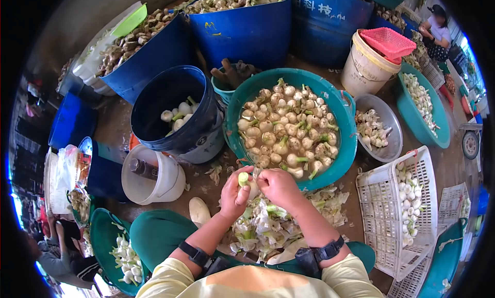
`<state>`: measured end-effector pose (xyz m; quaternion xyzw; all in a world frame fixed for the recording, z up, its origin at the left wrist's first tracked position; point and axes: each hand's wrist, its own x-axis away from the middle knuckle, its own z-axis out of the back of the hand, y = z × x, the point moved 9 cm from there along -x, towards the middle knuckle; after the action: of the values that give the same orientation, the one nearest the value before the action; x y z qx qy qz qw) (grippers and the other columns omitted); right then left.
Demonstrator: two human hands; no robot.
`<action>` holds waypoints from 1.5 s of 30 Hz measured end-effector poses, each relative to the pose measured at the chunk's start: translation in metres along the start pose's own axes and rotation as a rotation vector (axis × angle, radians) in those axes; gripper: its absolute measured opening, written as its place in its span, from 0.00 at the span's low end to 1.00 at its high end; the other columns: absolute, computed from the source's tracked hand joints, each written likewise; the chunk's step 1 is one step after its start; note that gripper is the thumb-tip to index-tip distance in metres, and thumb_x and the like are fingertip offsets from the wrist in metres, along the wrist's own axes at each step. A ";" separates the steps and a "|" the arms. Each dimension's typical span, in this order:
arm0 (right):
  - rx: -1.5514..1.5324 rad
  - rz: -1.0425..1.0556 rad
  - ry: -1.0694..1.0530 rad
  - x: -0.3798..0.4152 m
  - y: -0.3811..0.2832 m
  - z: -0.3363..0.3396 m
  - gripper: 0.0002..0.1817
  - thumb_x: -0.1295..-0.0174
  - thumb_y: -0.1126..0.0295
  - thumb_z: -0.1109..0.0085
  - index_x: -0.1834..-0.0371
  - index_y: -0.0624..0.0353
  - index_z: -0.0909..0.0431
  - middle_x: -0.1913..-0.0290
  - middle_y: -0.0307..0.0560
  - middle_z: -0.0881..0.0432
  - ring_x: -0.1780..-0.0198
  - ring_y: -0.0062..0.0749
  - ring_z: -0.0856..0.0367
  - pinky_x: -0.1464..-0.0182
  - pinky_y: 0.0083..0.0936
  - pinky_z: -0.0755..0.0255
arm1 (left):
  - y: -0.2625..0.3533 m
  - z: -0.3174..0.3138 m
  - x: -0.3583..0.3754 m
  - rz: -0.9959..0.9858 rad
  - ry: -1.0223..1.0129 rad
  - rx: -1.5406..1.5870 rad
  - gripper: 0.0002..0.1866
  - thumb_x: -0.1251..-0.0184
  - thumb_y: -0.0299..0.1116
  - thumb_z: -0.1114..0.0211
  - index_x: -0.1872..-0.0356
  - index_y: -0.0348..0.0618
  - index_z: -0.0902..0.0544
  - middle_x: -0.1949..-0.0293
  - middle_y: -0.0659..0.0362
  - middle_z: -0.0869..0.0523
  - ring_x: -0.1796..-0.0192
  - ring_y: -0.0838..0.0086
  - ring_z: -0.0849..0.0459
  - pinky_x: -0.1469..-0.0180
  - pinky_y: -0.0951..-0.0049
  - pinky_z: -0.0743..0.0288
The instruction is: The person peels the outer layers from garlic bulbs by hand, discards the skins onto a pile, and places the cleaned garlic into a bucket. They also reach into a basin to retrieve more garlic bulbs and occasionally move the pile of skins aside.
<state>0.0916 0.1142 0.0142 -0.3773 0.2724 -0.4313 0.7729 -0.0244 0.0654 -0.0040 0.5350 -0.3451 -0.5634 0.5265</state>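
Observation:
My left hand (234, 197) is closed around a fresh garlic bulb, its pale green cut stem (243, 179) showing between thumb and fingers. Against it, my right hand (281, 189) is pinched at the bulb's outer skin; the fingertips partly hide the contact. Both hands are just in front of a green tub (343, 159) of murky water full of unpeeled garlic bulbs (281, 128). Beneath them, a heap of stripped garlic skins (263, 226) lies on the floor between my legs.
A dark blue bucket (172, 138) holds several peeled bulbs, beside a white bucket (149, 195). On the right are a metal bowl (394, 143) of garlic pieces and a white crate (374, 205) with bulbs. Blue barrels (242, 35) stand behind. Other people sit at far left and upper right.

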 end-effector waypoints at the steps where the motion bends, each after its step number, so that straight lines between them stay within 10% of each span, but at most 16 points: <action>1: -0.015 -0.043 -0.052 -0.001 0.003 0.000 0.09 0.51 0.66 0.40 0.76 0.61 0.24 0.76 0.49 0.23 0.71 0.43 0.24 0.67 0.34 0.31 | -0.002 -0.004 -0.001 -0.015 -0.017 0.030 0.19 0.40 0.45 0.50 0.60 0.37 0.27 0.50 0.50 0.25 0.49 0.63 0.26 0.47 0.66 0.33; 3: -0.033 -0.092 -0.108 -0.001 0.016 -0.003 0.09 0.52 0.67 0.40 0.78 0.61 0.25 0.77 0.48 0.22 0.74 0.39 0.24 0.69 0.32 0.31 | -0.006 -0.008 -0.003 -0.023 -0.035 0.060 0.19 0.40 0.46 0.52 0.61 0.38 0.27 0.50 0.49 0.25 0.49 0.61 0.26 0.47 0.66 0.34; 6: -0.428 -0.388 -0.239 0.017 0.063 -0.026 0.07 0.53 0.68 0.41 0.77 0.59 0.25 0.79 0.39 0.24 0.75 0.21 0.29 0.70 0.23 0.32 | -0.030 -0.014 -0.011 0.382 0.087 0.900 0.19 0.40 0.47 0.58 0.65 0.42 0.27 0.50 0.46 0.25 0.49 0.58 0.25 0.44 0.61 0.34; 10: -0.005 0.100 -0.883 0.079 0.043 -0.118 0.06 0.50 0.68 0.47 0.74 0.57 0.25 0.70 0.43 0.21 0.68 0.30 0.24 0.63 0.31 0.30 | -0.031 0.013 -0.049 0.369 0.195 1.005 0.19 0.39 0.50 0.56 0.65 0.45 0.28 0.53 0.54 0.25 0.48 0.59 0.27 0.48 0.59 0.30; 13: -0.303 -0.164 -0.675 0.040 0.071 -0.087 0.11 0.49 0.71 0.52 0.64 0.56 0.22 0.68 0.47 0.24 0.60 0.38 0.25 0.56 0.33 0.31 | 0.002 0.055 -0.105 0.243 0.321 1.112 0.16 0.34 0.46 0.58 0.62 0.45 0.30 0.56 0.53 0.25 0.51 0.61 0.25 0.52 0.63 0.27; 17: 0.672 -0.363 -0.279 -0.012 0.198 -0.017 0.16 0.49 0.68 0.49 0.56 0.51 0.22 0.53 0.50 0.26 0.49 0.43 0.30 0.47 0.40 0.35 | 0.014 0.109 -0.132 0.063 0.552 1.241 0.39 0.38 0.59 0.52 0.36 0.43 0.52 0.47 0.46 0.33 0.45 0.56 0.31 0.39 0.60 0.36; 20: 0.757 -0.442 -0.350 0.013 0.289 -0.055 0.18 0.52 0.66 0.44 0.54 0.46 0.21 0.53 0.50 0.26 0.48 0.44 0.31 0.47 0.41 0.35 | -0.003 0.053 -0.108 0.240 0.350 1.085 0.39 0.37 0.56 0.52 0.35 0.43 0.56 0.45 0.47 0.35 0.43 0.58 0.32 0.40 0.60 0.37; 23: 0.635 -0.331 -0.375 -0.002 0.239 -0.035 0.20 0.54 0.61 0.40 0.54 0.44 0.22 0.53 0.50 0.26 0.49 0.45 0.32 0.46 0.41 0.36 | -0.021 -0.001 -0.069 0.540 0.105 0.658 0.32 0.34 0.42 0.47 0.35 0.42 0.51 0.44 0.50 0.32 0.43 0.63 0.31 0.43 0.66 0.34; 27: -0.080 -0.282 -0.226 -0.005 0.119 0.002 0.16 0.47 0.67 0.40 0.52 0.47 0.23 0.57 0.42 0.25 0.59 0.27 0.27 0.52 0.23 0.32 | -0.016 -0.041 -0.029 0.073 -0.280 -0.408 0.39 0.51 0.32 0.30 0.39 0.42 0.43 0.45 0.52 0.33 0.48 0.68 0.27 0.51 0.73 0.28; 30: -0.873 -0.337 -0.183 0.015 0.071 -0.009 0.16 0.43 0.74 0.47 0.50 0.64 0.30 0.59 0.38 0.26 0.60 0.17 0.29 0.55 0.18 0.32 | 0.001 -0.048 -0.016 -0.020 -0.269 -0.191 0.33 0.56 0.31 0.27 0.48 0.42 0.35 0.48 0.52 0.31 0.54 0.69 0.26 0.62 0.77 0.26; 35: -0.838 -0.244 0.086 0.029 0.054 -0.005 0.10 0.45 0.78 0.54 0.60 0.64 0.29 0.65 0.36 0.25 0.64 0.16 0.29 0.60 0.16 0.33 | 0.032 -0.039 -0.007 -0.256 -0.197 -0.388 0.22 0.58 0.29 0.28 0.61 0.43 0.29 0.55 0.55 0.27 0.57 0.71 0.25 0.68 0.76 0.28; 41: -0.982 -0.324 0.038 0.048 0.053 -0.008 0.07 0.46 0.74 0.51 0.65 0.61 0.27 0.72 0.34 0.27 0.75 0.12 0.37 0.74 0.13 0.41 | -0.004 -0.037 0.013 0.378 -0.102 0.535 0.26 0.56 0.32 0.28 0.56 0.40 0.31 0.63 0.63 0.25 0.71 0.83 0.27 0.68 0.83 0.30; 45: -0.973 -0.437 0.004 0.059 0.047 -0.015 0.04 0.46 0.72 0.47 0.68 0.60 0.26 0.74 0.33 0.27 0.76 0.12 0.36 0.74 0.12 0.41 | 0.036 -0.026 0.016 0.095 -0.242 -0.271 0.22 0.54 0.36 0.28 0.59 0.40 0.28 0.66 0.62 0.25 0.71 0.84 0.28 0.68 0.82 0.30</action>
<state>0.1305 0.0740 -0.0380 -0.7392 0.3575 -0.4067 0.4004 0.0103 0.0473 0.0214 0.3707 -0.3517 -0.6394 0.5745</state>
